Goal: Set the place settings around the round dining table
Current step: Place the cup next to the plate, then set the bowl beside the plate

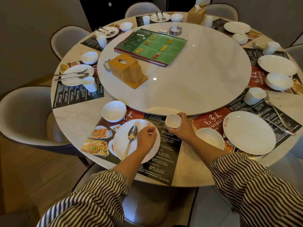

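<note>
While the right hand grips a white cup above the placemat, the left hand, fingers loosely curled, hovers over the plate beside the spoon; grasp unclear.

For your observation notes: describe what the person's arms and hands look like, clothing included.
Both arms wear loose long sleeves with narrow dark and white stripes, the left sleeve and right sleeve gathered at the forearm. The left hand and right hand are bare: no gloves visible.

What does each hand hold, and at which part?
The right hand grips a white cup round its side. The left hand is over the plate; any hold cannot be told.
</note>
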The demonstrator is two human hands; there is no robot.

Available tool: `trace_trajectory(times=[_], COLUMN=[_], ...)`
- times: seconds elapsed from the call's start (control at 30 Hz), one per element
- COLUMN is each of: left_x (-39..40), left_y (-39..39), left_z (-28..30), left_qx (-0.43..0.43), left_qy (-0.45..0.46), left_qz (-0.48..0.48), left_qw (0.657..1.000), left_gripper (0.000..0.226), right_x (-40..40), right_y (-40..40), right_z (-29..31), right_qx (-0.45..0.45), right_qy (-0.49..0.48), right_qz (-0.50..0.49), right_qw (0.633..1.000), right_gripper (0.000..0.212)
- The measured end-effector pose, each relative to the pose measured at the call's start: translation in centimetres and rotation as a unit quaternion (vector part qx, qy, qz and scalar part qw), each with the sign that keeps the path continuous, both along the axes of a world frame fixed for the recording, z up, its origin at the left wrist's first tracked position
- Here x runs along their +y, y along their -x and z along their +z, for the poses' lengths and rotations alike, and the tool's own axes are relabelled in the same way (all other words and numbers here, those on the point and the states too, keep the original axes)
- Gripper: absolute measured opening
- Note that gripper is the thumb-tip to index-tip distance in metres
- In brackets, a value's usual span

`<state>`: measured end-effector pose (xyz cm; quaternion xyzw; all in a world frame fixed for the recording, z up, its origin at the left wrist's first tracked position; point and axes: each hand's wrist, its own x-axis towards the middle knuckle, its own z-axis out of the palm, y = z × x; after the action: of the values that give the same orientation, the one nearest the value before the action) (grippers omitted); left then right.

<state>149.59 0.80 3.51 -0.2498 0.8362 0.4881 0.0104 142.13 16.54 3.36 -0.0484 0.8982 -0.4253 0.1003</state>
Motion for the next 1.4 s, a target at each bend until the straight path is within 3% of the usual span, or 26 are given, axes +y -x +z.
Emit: trace_trajectory(times=[0.33, 0.5, 0.73, 0.83, 1.1, 1.4], left_x=[0.1, 0.0, 0.3, 0.7, 1.6, 2.0], left_y=[-0.2, -0.6, -2.0, -3.0, -6.8, -9.9], left_z=[0.0, 0.2, 1.8, 2.7, 4.2, 5.7], left_qx=[-0.007, -0.014, -0.004, 0.003, 0.012, 0.013], left_qy=[-0.006, -0.006, 0.003, 0.008, 0.020, 0.028], left_qz=[0.007, 0.003, -0.003, -0.007, 0.000, -0.026], left_qw=[1.000, 1.000, 1.000, 1.000, 1.000, 0.999], left_gripper=[0.030, 0.029, 0.029, 0.030, 0.034, 0.037], right_x=[-0.2, -0.1, 0.7, 1.0, 2.9, 4.3], right_y=[0.0, -0.6, -3.2, -4.8, -8.3, -12.0], right_z=[-0.2, 0.2, 1.1, 1.5, 2.2, 3.7], right_qx=[-0.012, -0.026, 0.038, 0.072, 0.149, 0.159], right_qy=[0.002, 0.011, -0.002, -0.023, -0.085, -0.109], right_qz=[-0.002, -0.012, -0.019, -0.031, 0.034, 0.038], right_qw=[1.000, 1.000, 0.999, 0.997, 0.985, 0.980], right_gripper=[0.080, 0.099, 0.104, 0.096, 0.044, 0.034])
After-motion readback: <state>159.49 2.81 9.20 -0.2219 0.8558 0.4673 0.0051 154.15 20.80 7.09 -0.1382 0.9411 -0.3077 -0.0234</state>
